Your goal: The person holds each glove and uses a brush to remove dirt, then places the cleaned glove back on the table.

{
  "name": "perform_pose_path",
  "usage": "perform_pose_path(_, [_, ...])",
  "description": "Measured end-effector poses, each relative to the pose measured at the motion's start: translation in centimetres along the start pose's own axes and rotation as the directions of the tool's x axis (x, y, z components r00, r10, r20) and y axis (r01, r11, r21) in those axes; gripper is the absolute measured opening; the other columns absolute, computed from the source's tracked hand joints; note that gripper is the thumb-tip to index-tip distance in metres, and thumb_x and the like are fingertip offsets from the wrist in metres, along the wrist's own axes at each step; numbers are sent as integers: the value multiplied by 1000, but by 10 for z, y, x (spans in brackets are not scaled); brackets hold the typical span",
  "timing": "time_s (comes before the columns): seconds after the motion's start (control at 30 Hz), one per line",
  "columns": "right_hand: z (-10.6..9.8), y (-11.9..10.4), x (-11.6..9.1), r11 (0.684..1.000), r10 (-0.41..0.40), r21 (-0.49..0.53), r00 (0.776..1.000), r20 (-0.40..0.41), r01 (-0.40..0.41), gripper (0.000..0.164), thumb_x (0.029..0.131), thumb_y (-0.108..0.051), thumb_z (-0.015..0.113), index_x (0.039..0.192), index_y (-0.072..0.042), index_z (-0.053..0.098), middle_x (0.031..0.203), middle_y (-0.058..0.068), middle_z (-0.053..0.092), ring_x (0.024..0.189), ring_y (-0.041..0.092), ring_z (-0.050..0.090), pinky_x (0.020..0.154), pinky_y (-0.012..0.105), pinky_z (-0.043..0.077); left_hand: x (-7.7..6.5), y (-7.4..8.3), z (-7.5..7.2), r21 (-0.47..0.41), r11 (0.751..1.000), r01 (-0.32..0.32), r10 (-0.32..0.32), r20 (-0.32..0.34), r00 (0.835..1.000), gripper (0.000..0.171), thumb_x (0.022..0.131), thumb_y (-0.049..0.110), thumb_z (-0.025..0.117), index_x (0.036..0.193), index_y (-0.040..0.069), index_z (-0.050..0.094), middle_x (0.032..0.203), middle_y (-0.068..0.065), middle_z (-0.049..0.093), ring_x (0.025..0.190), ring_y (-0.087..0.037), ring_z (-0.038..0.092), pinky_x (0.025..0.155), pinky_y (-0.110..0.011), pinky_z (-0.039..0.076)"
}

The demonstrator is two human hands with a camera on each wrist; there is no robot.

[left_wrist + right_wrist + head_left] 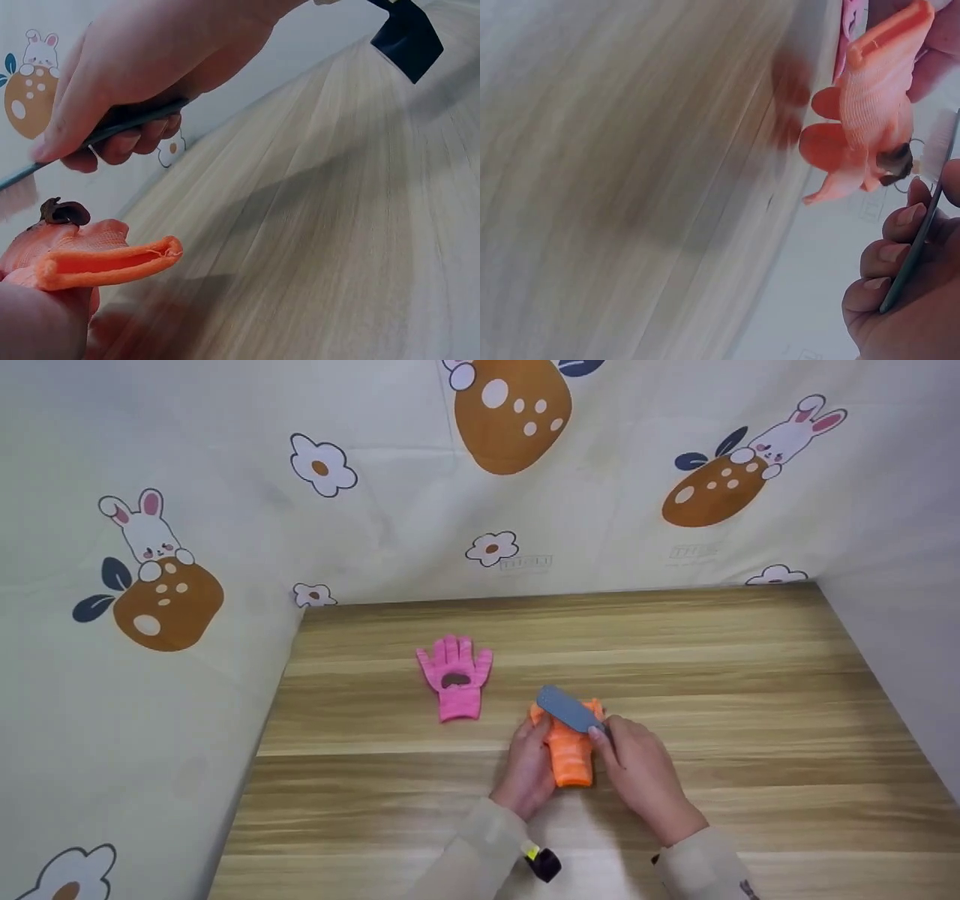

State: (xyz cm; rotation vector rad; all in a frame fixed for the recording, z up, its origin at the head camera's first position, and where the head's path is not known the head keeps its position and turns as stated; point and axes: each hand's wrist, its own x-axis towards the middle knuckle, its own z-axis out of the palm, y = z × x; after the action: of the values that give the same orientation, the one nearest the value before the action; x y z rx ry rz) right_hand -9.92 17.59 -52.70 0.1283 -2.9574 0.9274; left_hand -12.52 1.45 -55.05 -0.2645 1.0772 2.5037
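My left hand (525, 769) grips an orange knit glove (572, 761) by its side, thumb on top, raised over the table with its cuff towards me. A dark brown, crumpled lump (64, 212) sits on the glove, hidden under the brush in the head view. In my right hand (645, 769) is a flat grey-blue brush (566, 709), gripped by its handle. Its pale bristles (939, 146) face the glove, close to the dark lump; whether they touch it I cannot tell.
A pink glove (459, 705) lies flat on the wood-grain table (360, 810), left of my hands, with a dark brown patch (455, 680) on it. A patterned cloth (405, 525) hangs behind the table and along its sides. Beside my left sleeve a small black object (545, 865) shows.
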Motion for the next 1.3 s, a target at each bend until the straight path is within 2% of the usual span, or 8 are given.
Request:
perform_pose_path(0.17, [1, 6, -3, 999, 14, -32, 1000, 23, -13, 26, 105, -35, 53, 96, -11, 59, 74, -1, 47, 72, 17, 44, 68, 31, 37, -1, 3, 0, -4, 1000, 19, -19, -25, 1000, 42, 109, 25, 43, 146, 5, 46, 140, -15, 62, 123, -28, 64, 103, -43, 54])
perform_pose_path(0.37, [-1, 16, -7, 998, 37, -45, 999, 31, -35, 26, 105, -34, 55, 93, -11, 57, 73, 0, 45, 68, 16, 43, 63, 29, 34, 1, 5, -2, 8, 1000, -2, 2, -71, 997, 42, 109, 21, 40, 145, -1, 42, 142, -15, 59, 125, -23, 61, 106, -39, 52])
perform_pose_path(0.63, [-4, 24, -10, 996, 75, -46, 996, 57, -72, 34, 106, -42, 47, 94, -12, 57, 74, 0, 47, 69, 16, 44, 64, 29, 35, 2, 7, -5, 27, 999, -29, 30, -65, 997, 44, 109, 20, 40, 147, -4, 41, 137, -14, 61, 119, -20, 63, 103, -37, 53])
perform_pose_path(0.8, [-6, 27, -11, 996, 74, -44, 996, 56, -72, 36, 106, -44, 45, 95, -12, 58, 75, 0, 48, 70, 16, 44, 64, 30, 36, 3, 9, -6, 17, 1000, -23, 25, -78, 997, 45, 110, 20, 39, 149, -4, 39, 139, -16, 60, 119, -22, 63, 105, -39, 52])
perform_pose_path(0.97, [-6, 31, -12, 996, 77, -47, 996, 54, -74, 35, 107, -44, 45, 94, -13, 57, 76, 0, 48, 70, 16, 44, 64, 29, 36, 2, 12, -6, 8, 1000, -24, 25, -88, 996, 46, 110, 19, 38, 150, -4, 37, 143, -19, 56, 122, -21, 61, 107, -38, 50])
perform_pose_path(1.3, [-8, 38, -15, 997, 70, -45, 996, 51, -68, 34, 107, -42, 45, 94, -13, 57, 74, 0, 48, 68, 15, 44, 62, 28, 36, 2, 15, -7, -2, 1000, -18, 18, -111, 994, 44, 110, 19, 39, 146, -5, 40, 133, -17, 63, 113, -20, 65, 102, -39, 54])
